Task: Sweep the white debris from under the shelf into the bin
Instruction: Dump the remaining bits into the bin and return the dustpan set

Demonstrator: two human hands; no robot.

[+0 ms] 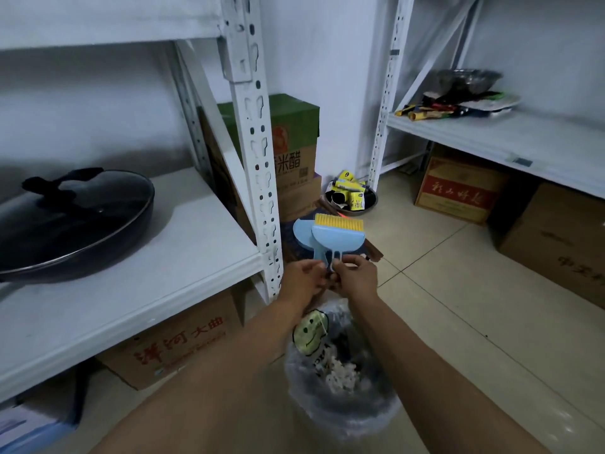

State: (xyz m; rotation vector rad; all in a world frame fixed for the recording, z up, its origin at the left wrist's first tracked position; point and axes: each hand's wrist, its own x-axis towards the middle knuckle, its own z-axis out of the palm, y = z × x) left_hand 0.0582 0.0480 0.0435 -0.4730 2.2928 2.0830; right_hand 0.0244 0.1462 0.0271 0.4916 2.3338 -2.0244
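Observation:
A light blue hand brush (pixel 337 235) with yellow bristles pointing up stands nested against a light blue dustpan (pixel 302 232), both held upright above the bin. My left hand (pixel 302 283) and my right hand (pixel 357 276) meet at their handles, fingers pinched around them. Directly below my hands stands the bin (pixel 342 411), lined with a clear plastic bag, with white debris (pixel 340 371) and a yellow smiley-face bag inside. The white metal shelf (pixel 137 290) is on my left, its upright post just left of the dustpan.
A black lidded pan (pixel 72 221) sits on the left shelf. Cardboard boxes (pixel 176 342) lie beneath it, more stacked in the corner (pixel 294 152). A metal bowl of yellow packets (pixel 352 194) is on the tiled floor. A second shelf (pixel 510 139) with boxes beneath stands at right.

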